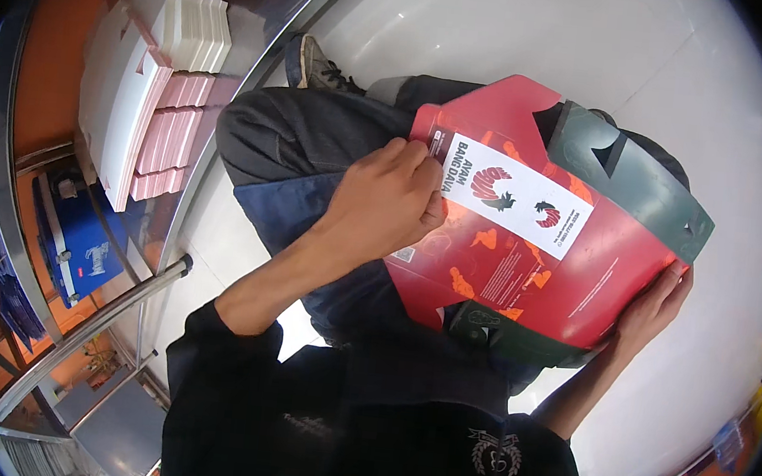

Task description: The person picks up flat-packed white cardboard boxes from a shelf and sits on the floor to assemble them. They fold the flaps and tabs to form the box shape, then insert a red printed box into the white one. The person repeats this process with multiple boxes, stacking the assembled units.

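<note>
Both hands are grasping a flat red carton blank (pixel 535 253) at frame centre: left hand (pixel 389 207) pinching its white label edge, right hand (pixel 659 306) supporting the far corner, steadying it.

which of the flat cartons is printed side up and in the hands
The red carton on the lap, held by the left hand and right hand. The stacked cartons at the left lie untouched, showing white and pale pink.
</note>
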{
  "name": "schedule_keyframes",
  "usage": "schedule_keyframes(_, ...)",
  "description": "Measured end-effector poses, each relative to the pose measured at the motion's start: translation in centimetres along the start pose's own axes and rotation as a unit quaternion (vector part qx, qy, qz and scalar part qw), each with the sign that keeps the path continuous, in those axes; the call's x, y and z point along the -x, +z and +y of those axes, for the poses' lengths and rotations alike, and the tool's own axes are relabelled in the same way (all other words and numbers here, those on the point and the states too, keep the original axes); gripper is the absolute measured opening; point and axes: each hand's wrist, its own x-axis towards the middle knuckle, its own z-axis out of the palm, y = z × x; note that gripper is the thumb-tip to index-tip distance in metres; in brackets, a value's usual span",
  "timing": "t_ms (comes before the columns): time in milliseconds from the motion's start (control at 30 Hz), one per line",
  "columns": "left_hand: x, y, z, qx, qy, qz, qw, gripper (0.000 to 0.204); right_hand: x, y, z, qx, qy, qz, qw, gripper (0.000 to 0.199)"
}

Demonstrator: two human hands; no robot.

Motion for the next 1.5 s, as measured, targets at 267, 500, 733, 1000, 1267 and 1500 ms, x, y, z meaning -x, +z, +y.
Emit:
schedule_keyframes(267,0.1,-1.3,-1.1,0.081,-0.031,0.018,0.996,0.016,-0.3,0.0,0.4,-0.022,0.003,-0.005,1.000,0.054)
schedule_keyframes(500,2.2,-1.7,0.8,0.084,-0.034,0.053,0.994,0.023,-0.1,0.3,0.2,-0.018,0.003,-0.005,1.000,0.054)
schedule_keyframes(733,2.2,-1.1,1.0,0.080,-0.045,0.058,0.994,0.019,-0.2,0.4,0.2,-0.024,0.004,0.001,1.000,0.056)
schedule_keyframes(1000,1.5,-1.1,2.4,0.038,-0.079,0.028,0.996,0.014,-0.2,0.2,0.3,-0.015,-0.004,-0.002,1.000,0.058)
schedule_keyframes(1267,1.1,-0.4,1.5,-0.015,-0.040,0.005,0.999,0.020,-0.3,0.0,0.6,-0.015,-0.013,-0.007,1.000,0.057)
schedule_keyframes(1500,1.2,0.1,0.8,0.016,-0.040,0.030,0.999,0.024,-0.1,0.0,0.3,-0.035,-0.001,-0.010,0.999,0.054)
